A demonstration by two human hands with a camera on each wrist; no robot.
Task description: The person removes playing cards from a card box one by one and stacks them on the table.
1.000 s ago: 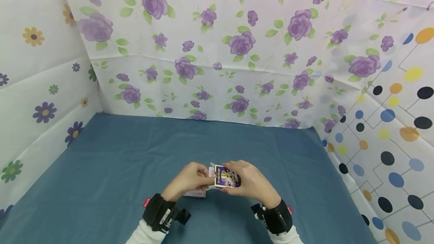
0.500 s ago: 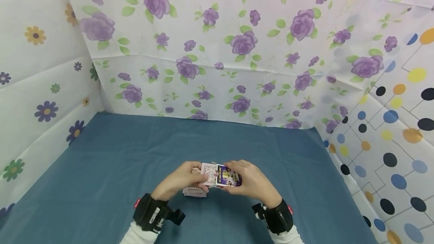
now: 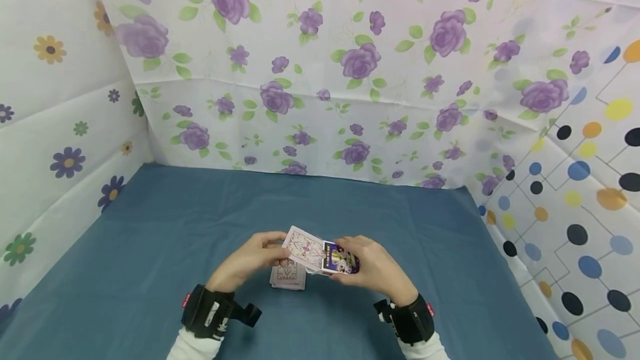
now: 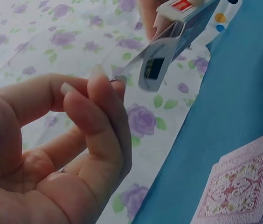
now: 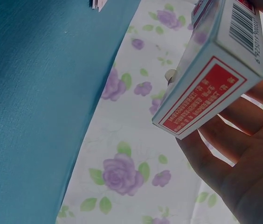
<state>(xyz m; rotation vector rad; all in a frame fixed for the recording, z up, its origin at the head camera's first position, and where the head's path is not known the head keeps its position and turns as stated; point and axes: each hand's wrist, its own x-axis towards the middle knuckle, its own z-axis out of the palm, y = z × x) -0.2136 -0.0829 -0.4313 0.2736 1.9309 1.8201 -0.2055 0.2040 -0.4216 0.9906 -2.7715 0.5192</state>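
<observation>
In the head view my left hand (image 3: pixel 250 259) pinches a patterned playing card (image 3: pixel 304 248) by its left end, between thumb and fingers. The card's right end meets the mouth of a purple-fronted card box (image 3: pixel 341 259). My right hand (image 3: pixel 374 268) grips that box from its right side, above the cloth. The right wrist view shows the box's red-labelled end (image 5: pixel 201 98) and a barcode (image 5: pixel 243 28). Seen from the left wrist, a box flap (image 4: pixel 157 65) hangs open, and the card appears nearly edge-on. Below my left hand lies a pile of playing cards (image 3: pixel 288 278), backs up.
A blue cloth (image 3: pixel 210 210) covers the table. Behind it hangs a sheet with purple roses (image 3: pixel 360 63). Flowered (image 3: pixel 65 126) and dotted (image 3: pixel 575 238) sheets close off the left and right sides.
My left hand has moved leftward from the box, drawing the card out so more of its back shows, now tilted. More of the pile is uncovered. The right hand has stayed nearly still.
</observation>
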